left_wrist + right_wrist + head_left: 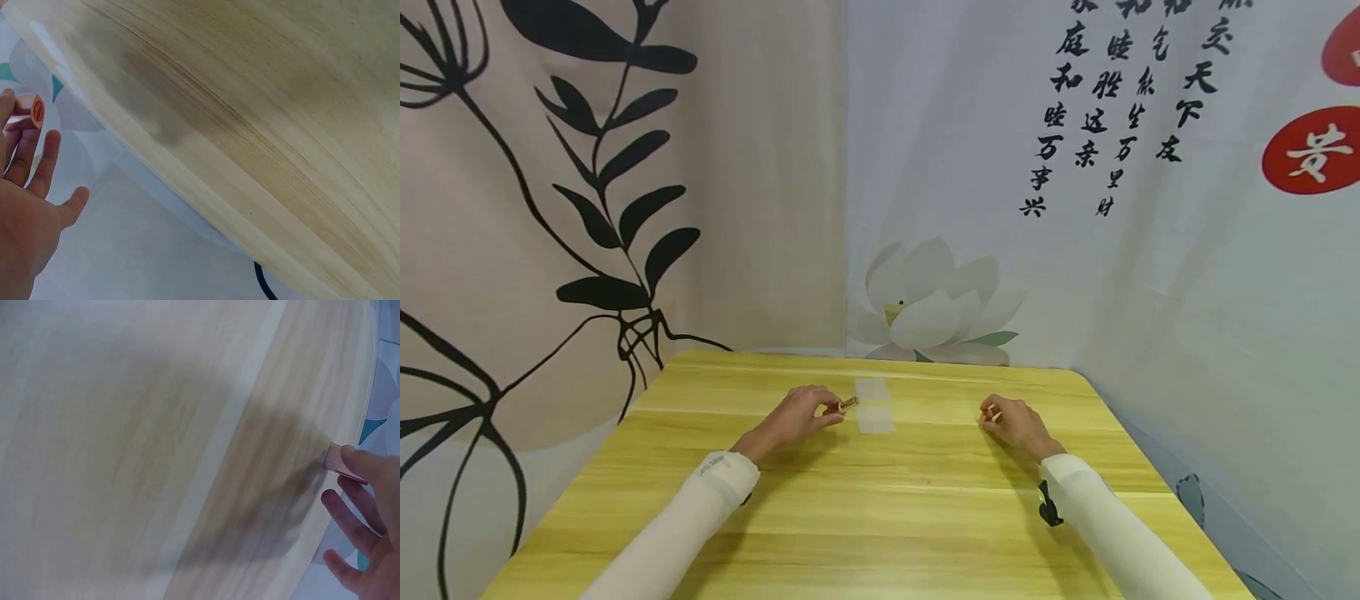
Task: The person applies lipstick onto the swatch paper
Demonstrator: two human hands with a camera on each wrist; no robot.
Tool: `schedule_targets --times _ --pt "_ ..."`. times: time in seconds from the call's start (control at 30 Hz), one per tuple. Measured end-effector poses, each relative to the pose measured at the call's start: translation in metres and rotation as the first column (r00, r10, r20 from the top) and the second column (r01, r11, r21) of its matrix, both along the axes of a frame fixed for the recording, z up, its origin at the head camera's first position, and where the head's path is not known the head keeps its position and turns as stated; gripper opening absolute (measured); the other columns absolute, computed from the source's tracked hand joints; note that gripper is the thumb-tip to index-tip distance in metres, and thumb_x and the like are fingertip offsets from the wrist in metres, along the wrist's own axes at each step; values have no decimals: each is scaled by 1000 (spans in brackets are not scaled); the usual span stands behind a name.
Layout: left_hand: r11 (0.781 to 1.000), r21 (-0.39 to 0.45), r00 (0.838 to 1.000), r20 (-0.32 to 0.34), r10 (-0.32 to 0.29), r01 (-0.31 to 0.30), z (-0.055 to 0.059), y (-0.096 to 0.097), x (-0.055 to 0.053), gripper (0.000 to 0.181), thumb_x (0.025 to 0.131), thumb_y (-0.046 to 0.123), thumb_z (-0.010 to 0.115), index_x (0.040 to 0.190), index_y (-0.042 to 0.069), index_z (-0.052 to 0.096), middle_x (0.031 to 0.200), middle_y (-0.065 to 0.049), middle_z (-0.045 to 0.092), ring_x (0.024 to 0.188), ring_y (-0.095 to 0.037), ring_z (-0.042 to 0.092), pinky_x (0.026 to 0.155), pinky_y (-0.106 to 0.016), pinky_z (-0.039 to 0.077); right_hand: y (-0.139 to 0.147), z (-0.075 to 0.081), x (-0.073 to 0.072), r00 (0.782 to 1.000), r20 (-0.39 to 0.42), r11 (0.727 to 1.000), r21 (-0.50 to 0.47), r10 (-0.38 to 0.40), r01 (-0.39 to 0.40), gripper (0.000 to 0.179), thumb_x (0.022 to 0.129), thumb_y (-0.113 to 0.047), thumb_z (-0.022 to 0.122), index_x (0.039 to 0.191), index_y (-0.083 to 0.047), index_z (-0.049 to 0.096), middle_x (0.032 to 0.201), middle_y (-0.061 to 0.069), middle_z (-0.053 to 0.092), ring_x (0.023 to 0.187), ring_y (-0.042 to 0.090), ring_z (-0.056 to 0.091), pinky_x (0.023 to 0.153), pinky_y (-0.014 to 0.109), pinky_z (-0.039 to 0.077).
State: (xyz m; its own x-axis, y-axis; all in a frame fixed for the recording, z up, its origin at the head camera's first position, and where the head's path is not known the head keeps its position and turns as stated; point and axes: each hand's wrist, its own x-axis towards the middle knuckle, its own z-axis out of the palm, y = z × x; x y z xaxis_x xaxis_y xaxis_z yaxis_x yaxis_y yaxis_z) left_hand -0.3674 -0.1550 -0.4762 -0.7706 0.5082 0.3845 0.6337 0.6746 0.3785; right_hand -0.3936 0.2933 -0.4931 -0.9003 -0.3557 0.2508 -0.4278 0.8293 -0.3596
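My left hand (pixel 799 415), over the left-centre of the table, pinches a small rose-gold lipstick (pixel 850 403) near its fingertips. In the left wrist view the end of the lipstick (pixel 37 112) faces the camera and shows a red round patch; the other fingers spread away from it. To the right, my right hand (pixel 1017 423) holds a short, shiny copper-coloured lipstick cap (pixel 341 462) between thumb and fingertip. Its remaining fingers are loosely bent in the right wrist view. The two hands are well apart.
Two pale, thin squares (pixel 876 419) lie one behind the other on the yellow wooden table (pixel 910 517), just right of the left hand. A printed curtain (pixel 760 208) hangs close behind the table's far edge. A black strap (pixel 1048 505) is at the right wrist.
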Motion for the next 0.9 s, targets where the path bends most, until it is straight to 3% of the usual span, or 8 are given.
schedule_targets --times 0.17,0.27,0.43,0.57,0.73,0.9 --pt "1000 3 1000 1 -2 2 -1 1 1 5 96 18 77 100 16 77 94 7 70 89 -16 66 80 -41 55 2 -2 0 1000 -13 1000 15 13 -13 29 96 -12 77 123 -5 69 105 8 76 95 28 73 79 49 59" --pt "1000 17 1000 30 9 -9 0 3 2 6 96 19 77 102 17 77 97 6 71 92 -15 67 82 -40 56 0 1 1 1000 -23 1000 16 16 -15 38 97 -14 76 132 -4 66 114 13 75 103 33 72 82 52 58" --pt "999 48 998 64 19 -22 3 6 3 12 97 21 75 107 15 77 103 4 72 98 -18 68 87 -43 56 -14 11 3 999 -35 999 -30 32 -33 48 98 -19 76 140 -3 61 132 20 68 113 40 68 85 54 58" --pt "996 88 996 88 -2 -6 8 12 5 17 99 21 74 112 11 77 107 -1 72 103 -24 68 91 -50 56 -37 21 5 995 -56 992 -95 77 -82 48 98 -22 75 141 -3 62 133 20 67 114 39 68 84 52 59" --pt "989 145 990 140 -4 -16 11 22 5 16 100 24 72 111 14 76 111 1 72 109 -22 67 94 -48 55 -76 33 8 977 -83 954 -215 195 -208 46 97 -20 76 138 -1 64 129 22 69 109 38 70 90 59 55" --pt "982 188 992 122 -37 14 13 34 2 12 101 26 70 108 18 75 112 3 72 107 -19 67 91 -43 55 -112 40 7 961 -73 905 -325 266 -275 48 98 -18 75 141 -2 62 126 17 72 108 32 72 93 58 55"
